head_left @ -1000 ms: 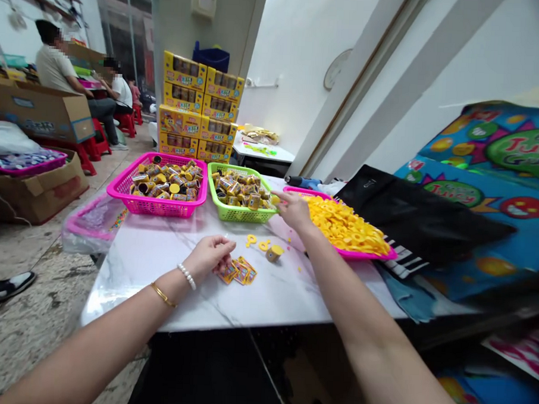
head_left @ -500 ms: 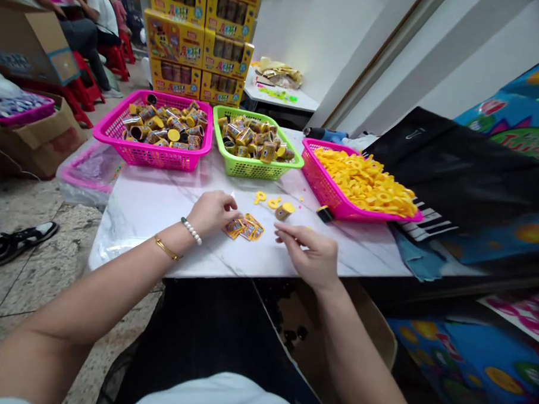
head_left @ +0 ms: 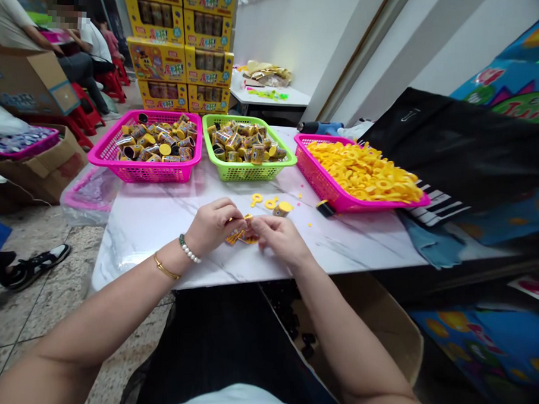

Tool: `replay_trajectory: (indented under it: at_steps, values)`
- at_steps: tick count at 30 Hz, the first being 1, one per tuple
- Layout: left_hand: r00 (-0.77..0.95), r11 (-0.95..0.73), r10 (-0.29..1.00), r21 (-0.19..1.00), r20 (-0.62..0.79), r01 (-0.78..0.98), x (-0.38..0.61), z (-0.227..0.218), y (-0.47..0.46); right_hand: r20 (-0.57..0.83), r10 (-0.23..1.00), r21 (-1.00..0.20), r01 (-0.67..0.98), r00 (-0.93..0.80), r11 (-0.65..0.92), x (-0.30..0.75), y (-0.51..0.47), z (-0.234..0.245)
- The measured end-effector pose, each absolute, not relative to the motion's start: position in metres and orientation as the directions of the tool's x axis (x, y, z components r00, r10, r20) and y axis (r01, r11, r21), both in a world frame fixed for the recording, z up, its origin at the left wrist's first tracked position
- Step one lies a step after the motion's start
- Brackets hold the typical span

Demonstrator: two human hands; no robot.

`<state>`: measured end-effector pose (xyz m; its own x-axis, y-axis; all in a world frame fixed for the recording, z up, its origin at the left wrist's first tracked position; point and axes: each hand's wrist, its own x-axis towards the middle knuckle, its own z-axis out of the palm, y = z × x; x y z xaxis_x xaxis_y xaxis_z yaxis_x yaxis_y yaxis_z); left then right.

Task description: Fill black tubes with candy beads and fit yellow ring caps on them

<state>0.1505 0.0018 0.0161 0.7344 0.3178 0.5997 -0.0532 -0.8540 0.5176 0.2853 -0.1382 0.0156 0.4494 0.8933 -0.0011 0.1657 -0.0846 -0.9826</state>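
Note:
My left hand (head_left: 215, 228), with a white-bead bracelet and a gold bangle at the wrist, is closed in a pinch over the table. Facing it, my right hand (head_left: 279, 237) is also pinched, its fingertips almost meeting those of the left. Between them shows a small printed orange label (head_left: 248, 218), partly hidden by fingers. Beneath lie several similar labels (head_left: 234, 237) in a loose pile. Just beyond my right hand rests a small yellow-capped cup (head_left: 282, 209). Beside it are two yellow ring-shaped pieces (head_left: 256, 199).
A pink basket (head_left: 157, 174) and a green basket (head_left: 253, 172) hold small yellow cups. Another pink basket (head_left: 341, 199) is heaped with yellow ring pieces. A black-bodied cup (head_left: 326, 208) lies near it. Yellow boxes (head_left: 162, 63) are stacked behind. People sit at back left.
My right hand has moved left to meet my left hand over the labels. A label now shows between the fingertips. The camera view has shifted slightly.

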Motion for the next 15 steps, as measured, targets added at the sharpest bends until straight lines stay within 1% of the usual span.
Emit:
replay_trajectory:
  at_steps: [2, 3, 7, 9, 13, 15]
  values:
    - [0.732, -0.863, 0.282, 0.497, 0.62, -0.088, 0.149, 0.016, 0.0, -0.036, 0.922, -0.988, 0.126, 0.385, -0.091, 0.284, -0.128, 0.016]
    - [0.729, -0.865, 0.277, 0.493, 0.626, -0.095, 0.149, 0.016, 0.0, -0.033, 0.923, -0.992, 0.104, 0.382, -0.078, 0.284, -0.124, 0.016]
    - [0.723, -0.852, 0.28, 0.511, 0.632, -0.117, 0.149, 0.018, 0.0, 0.025, 0.875, -0.999, 0.038, 0.483, 0.008, 0.291, -0.123, 0.017]
    - [0.741, -0.837, 0.286, 0.536, 0.607, -0.116, 0.149, 0.02, 0.0, 0.028, 0.864, -0.999, 0.045, 0.503, 0.006, 0.296, -0.126, 0.019]
    - [0.751, -0.788, 0.358, 0.611, 0.555, -0.075, 0.149, 0.024, -0.001, -0.016, 0.905, -0.998, 0.052, 0.425, -0.042, 0.296, -0.131, 0.024]
    - [0.722, -0.748, 0.416, 0.659, 0.553, -0.073, 0.149, 0.026, -0.001, -0.015, 0.911, -0.998, 0.048, 0.411, -0.038, 0.291, -0.131, 0.026]
